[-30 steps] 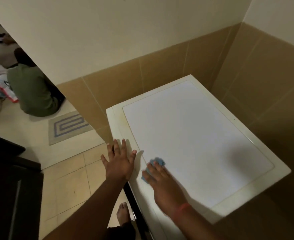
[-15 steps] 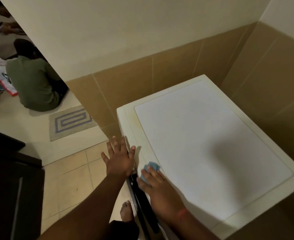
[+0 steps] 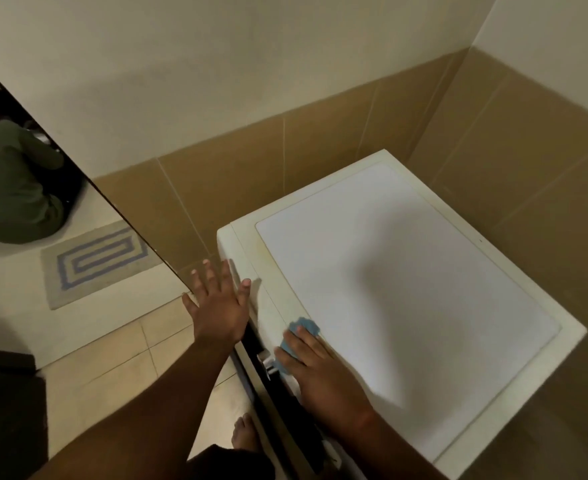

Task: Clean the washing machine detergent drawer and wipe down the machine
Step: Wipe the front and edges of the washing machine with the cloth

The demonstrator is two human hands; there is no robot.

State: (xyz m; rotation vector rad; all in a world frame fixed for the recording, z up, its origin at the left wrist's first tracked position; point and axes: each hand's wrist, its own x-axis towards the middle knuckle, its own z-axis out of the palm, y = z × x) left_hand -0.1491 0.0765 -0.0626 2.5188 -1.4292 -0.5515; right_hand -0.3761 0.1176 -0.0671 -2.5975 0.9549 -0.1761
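Our right hand [image 3: 315, 367] presses a crumpled blue cloth [image 3: 303, 332], mostly hidden beneath it, onto the white washing machine [image 3: 406, 271]; our left hand [image 3: 218, 303] rests flat, fingers spread, empty.

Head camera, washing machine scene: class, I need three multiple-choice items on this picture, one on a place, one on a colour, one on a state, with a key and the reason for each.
1. Where does the cloth lie?
A. on the floor mat
B. on the front edge of the washing machine top, under the right hand
C. hung on the wall tiles

2. What colour is the cloth?
A. blue
B. red
C. black

3. How is the left hand held?
A. curled in a fist
B. pinching the cloth
C. fingers straight and spread, at the machine's front left corner

Key: 1 B, the cloth shows from under the right hand's fingers at the top's front edge. 2 A, the bit that shows is light blue. 3 C, all its fingers are straight and apart, holding nothing.
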